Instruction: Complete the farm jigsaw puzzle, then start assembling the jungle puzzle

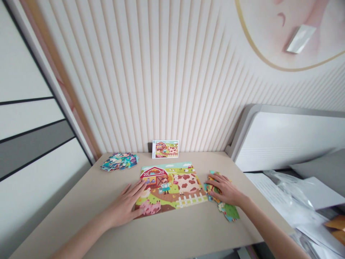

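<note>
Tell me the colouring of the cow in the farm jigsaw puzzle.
The cow is white with large reddish-brown patches; the head view shows it.

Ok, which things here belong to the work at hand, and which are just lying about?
Belonging: farmyard jigsaw puzzle under the left hand; loose pieces under the right hand; pile of pieces at the far left; picture card propped against the wall.

Lying about: clear plastic wrapping and white sheets beside the table.

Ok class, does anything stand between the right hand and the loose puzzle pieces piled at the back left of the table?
Yes: the farm puzzle lies on the table between the right hand and that pile, with the left hand resting on the puzzle's left edge.
</note>
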Demonstrator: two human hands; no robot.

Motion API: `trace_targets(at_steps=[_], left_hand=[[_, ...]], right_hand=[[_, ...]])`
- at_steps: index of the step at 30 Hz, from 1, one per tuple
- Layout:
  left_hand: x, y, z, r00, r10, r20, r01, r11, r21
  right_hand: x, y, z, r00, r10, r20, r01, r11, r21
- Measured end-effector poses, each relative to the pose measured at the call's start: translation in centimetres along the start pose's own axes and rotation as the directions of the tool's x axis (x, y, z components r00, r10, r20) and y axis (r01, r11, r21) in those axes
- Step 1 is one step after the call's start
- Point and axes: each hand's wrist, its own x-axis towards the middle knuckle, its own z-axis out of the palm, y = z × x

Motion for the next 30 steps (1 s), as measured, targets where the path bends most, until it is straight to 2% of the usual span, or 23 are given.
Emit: trace_targets(at_steps=[9,16,23,30], left_hand=[[-0.7,-0.7,-0.9,0.999,0.01,0.047,-0.009,1.0,-0.029],[-2.8,-1.9,-1.4,0.997,0.024,0.079,-0.023,1.0,-0.013],[-6.3,-2.9,-1.7,0.997,0.003,0.08,0.0,0.999,-0.034],[-11.9,-5.3,-2.6,0.998,-0.05,0.047,0.05,0.999,0.011]], right_hand=[[0.5,-0.1,0.5,0.996,0.068,-0.058,-0.07,0.997,-0.027],[1.5,0.4,1.2,0.982,0.175,-0.07,-0.18,0.981,-0.077],[3.1,0.6,2.2,0.933,0.322,-0.16,-0.338,0.937,-0.09],[3.8,-1.0,1.9,0.947,0.283,-0.151,-0.297,0.951,-0.08]])
